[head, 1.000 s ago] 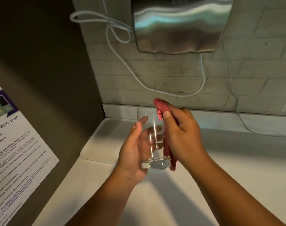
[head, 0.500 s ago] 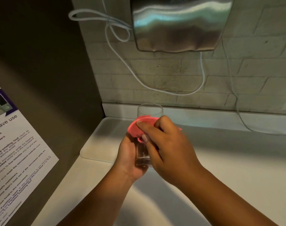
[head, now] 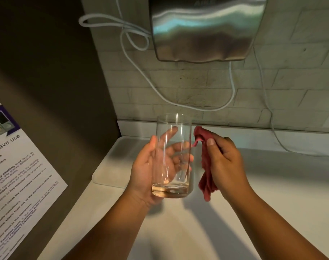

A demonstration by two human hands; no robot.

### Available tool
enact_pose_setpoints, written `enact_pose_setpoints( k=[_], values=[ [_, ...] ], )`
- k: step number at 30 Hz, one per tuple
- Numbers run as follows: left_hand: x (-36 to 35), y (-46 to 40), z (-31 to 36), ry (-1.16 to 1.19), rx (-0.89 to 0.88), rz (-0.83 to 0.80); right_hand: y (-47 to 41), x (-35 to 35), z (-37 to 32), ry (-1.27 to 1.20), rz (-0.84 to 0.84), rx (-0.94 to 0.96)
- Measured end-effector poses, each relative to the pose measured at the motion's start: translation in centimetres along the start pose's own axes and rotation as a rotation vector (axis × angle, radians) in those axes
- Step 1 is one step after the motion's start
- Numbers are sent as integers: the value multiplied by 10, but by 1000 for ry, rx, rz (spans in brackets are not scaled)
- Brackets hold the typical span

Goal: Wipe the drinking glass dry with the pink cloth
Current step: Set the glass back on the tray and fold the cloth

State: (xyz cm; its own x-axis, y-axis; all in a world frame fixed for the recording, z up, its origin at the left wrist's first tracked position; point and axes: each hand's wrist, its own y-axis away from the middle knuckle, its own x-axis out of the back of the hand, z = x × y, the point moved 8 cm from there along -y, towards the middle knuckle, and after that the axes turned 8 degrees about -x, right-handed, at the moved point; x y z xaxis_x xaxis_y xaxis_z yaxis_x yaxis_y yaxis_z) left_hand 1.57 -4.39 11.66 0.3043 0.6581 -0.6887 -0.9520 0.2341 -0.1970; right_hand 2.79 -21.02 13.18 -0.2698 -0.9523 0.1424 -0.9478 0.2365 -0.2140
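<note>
A tall clear drinking glass (head: 174,128) stands upright in my left hand (head: 144,170), whose fingers wrap around its far side and show through the wall. Just to its right, my right hand (head: 225,166) grips the bunched pink cloth (head: 206,171), which hangs down from the fist. A corner of the cloth reaches toward the glass's right wall; whether it touches is unclear. Both are held above the white counter (head: 272,184).
A steel hand dryer (head: 206,29) hangs on the tiled wall above, with white cables (head: 178,102) looping below it. A white tray (head: 111,166) lies at the counter's back left. A printed microwave notice (head: 19,175) is fixed to the dark left panel.
Half a second ago my right hand pressed the cloth over the glass's rim. Now the cloth is off to the right side and the glass is raised upright.
</note>
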Motion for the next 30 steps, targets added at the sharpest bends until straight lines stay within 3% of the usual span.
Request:
enact_pose_setpoints(
  k=[6, 12, 20, 30],
  values=[
    [12, 0, 6, -153, -31, 64, -2, 18, 24, 32, -20, -48],
    [35, 0, 6, -594, -16, 114, -2, 36, 35, 80, -8, -64],
    [63, -2, -1, -973, -102, 233, 7, 52, 43, 153, -11, -75],
    [63, -2, -3, -935, -85, 180, 14, 45, 51, 171, -65, -74]
  ],
)
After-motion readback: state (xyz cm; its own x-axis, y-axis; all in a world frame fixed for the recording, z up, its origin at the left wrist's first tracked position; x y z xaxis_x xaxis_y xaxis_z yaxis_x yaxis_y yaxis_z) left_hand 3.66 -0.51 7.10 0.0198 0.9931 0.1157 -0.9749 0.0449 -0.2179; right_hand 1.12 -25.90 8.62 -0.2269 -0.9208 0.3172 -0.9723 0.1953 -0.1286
